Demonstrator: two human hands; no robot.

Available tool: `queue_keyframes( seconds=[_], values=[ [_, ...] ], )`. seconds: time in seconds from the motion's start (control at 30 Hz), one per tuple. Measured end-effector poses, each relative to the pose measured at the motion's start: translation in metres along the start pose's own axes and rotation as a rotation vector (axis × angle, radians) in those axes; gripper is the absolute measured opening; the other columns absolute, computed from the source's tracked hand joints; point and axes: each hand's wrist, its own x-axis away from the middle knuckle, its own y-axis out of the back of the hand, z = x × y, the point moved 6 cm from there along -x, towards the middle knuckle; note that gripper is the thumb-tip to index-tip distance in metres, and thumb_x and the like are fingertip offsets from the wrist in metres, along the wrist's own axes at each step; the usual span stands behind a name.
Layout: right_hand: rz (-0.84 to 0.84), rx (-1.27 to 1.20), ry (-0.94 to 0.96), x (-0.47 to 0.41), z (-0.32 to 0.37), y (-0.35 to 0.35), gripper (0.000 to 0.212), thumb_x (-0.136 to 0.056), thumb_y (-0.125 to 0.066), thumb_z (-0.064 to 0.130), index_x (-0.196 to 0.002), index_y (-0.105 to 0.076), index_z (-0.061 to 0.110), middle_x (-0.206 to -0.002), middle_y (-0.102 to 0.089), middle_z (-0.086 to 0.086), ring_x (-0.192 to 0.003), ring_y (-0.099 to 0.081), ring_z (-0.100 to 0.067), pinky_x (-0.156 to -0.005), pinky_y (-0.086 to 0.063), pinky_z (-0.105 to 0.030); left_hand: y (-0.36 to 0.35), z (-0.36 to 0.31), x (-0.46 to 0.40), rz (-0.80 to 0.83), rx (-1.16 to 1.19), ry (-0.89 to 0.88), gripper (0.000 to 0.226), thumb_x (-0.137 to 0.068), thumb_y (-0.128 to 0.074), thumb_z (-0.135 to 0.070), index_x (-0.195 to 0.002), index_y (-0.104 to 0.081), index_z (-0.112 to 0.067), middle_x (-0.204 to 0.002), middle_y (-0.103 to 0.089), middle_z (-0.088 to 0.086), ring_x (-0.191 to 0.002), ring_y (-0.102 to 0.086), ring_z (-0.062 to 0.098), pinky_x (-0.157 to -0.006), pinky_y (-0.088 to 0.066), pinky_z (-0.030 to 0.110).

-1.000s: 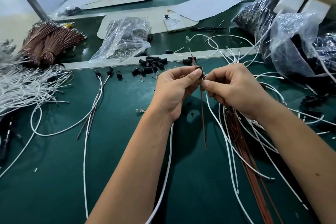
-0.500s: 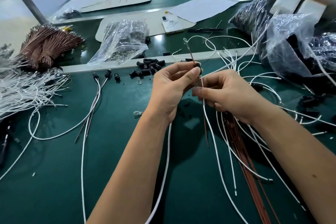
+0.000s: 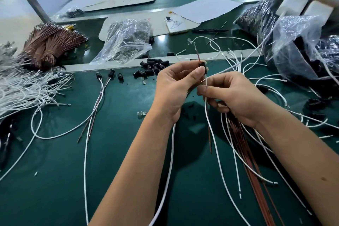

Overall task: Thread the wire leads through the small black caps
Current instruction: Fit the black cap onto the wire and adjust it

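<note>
Head view: small black cap point(image 3: 202, 65) held above green bench point(image 3: 55, 180), pinched by left hand point(image 3: 176, 90) thumb and fingers. Brown lead point(image 3: 197, 55) pokes out above cap; white lead point(image 3: 205, 83) enters from below. Right hand point(image 3: 236, 97) pinches leads just under cap. To do well: keep cap steady, feed leads straight, grip close to opening so wire does not buckle. Spare caps point(image 3: 153, 67) lie beyond, wire bundles point(image 3: 23, 86) at left.

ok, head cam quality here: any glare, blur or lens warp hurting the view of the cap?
Head view: the black cap pinched by the left hand is sharp enough; the right hand casts a dark shadow on the green mat. Glare on the clear plastic bag. Wide-angle warp bends the table edge; the far background is soft.
</note>
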Motion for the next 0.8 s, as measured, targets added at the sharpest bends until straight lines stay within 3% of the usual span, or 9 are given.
queue_keyframes(
  seconds=[0.13, 0.23, 0.33, 0.5, 0.6, 0.8],
  values=[
    [0.054, 0.042, -0.002, 0.0, 0.001, -0.001, 0.018, -0.074, -0.08, 0.025, -0.071, -0.073, 0.009, -0.067, -0.052, -0.014, -0.047, -0.043, -0.01, -0.038, -0.026, -0.017, -0.001, -0.001, 0.0, 0.016, -0.004, -0.02, 0.013, -0.09, -0.067, 0.005, -0.098, -0.072, -0.002, -0.086, -0.075, 0.009, -0.073, -0.067, 0.018, -0.072, -0.057, 0.027],
    [0.079, 0.071, -0.028, 0.0, 0.0, 0.003, 0.022, -0.074, -0.081, 0.026, -0.078, -0.075, 0.006, -0.058, -0.056, -0.004, -0.041, -0.043, -0.004, -0.037, -0.028, -0.014, -0.001, -0.001, 0.0, 0.019, 0.009, -0.038, 0.014, -0.09, -0.066, 0.005, -0.098, -0.073, -0.004, -0.088, -0.076, 0.009, -0.076, -0.067, 0.017, -0.077, -0.057, 0.028],
    [0.131, 0.143, -0.053, 0.001, -0.003, 0.004, 0.012, -0.085, -0.081, 0.018, -0.074, -0.077, 0.014, -0.057, -0.059, 0.003, -0.042, -0.046, -0.002, -0.039, -0.031, -0.012, -0.001, -0.003, 0.0, 0.016, 0.046, -0.048, 0.014, -0.09, -0.064, 0.007, -0.098, -0.072, -0.003, -0.089, -0.075, 0.01, -0.077, -0.068, 0.018, -0.078, -0.057, 0.028],
    [-0.06, -0.005, 0.071, -0.004, 0.001, 0.011, 0.023, -0.076, -0.082, 0.035, -0.082, -0.077, 0.014, -0.067, -0.064, 0.002, -0.059, -0.054, -0.007, -0.044, -0.038, -0.018, -0.005, -0.01, 0.001, 0.058, -0.049, -0.137, 0.015, -0.089, -0.065, 0.01, -0.099, -0.071, 0.0, -0.086, -0.072, 0.012, -0.075, -0.066, 0.02, -0.078, -0.058, 0.03],
    [-0.089, -0.002, 0.11, -0.005, 0.001, 0.014, 0.025, -0.075, -0.083, 0.039, -0.082, -0.077, 0.015, -0.068, -0.065, 0.003, -0.062, -0.055, -0.008, -0.047, -0.04, -0.019, -0.007, -0.013, 0.003, 0.065, -0.092, -0.171, 0.015, -0.088, -0.067, 0.01, -0.1, -0.071, 0.002, -0.087, -0.07, 0.016, -0.078, -0.066, 0.021, -0.083, -0.058, 0.032],
    [-0.051, 0.043, 0.155, -0.005, 0.005, 0.013, 0.028, -0.083, -0.078, 0.033, -0.09, -0.07, 0.007, -0.069, -0.062, 0.004, -0.062, -0.054, -0.005, -0.048, -0.04, -0.017, -0.01, -0.015, 0.004, 0.117, -0.1, -0.212, 0.026, -0.085, -0.069, 0.011, -0.111, -0.068, 0.007, -0.1, -0.07, 0.02, -0.094, -0.065, 0.03, -0.098, -0.051, 0.053]
  ],
)
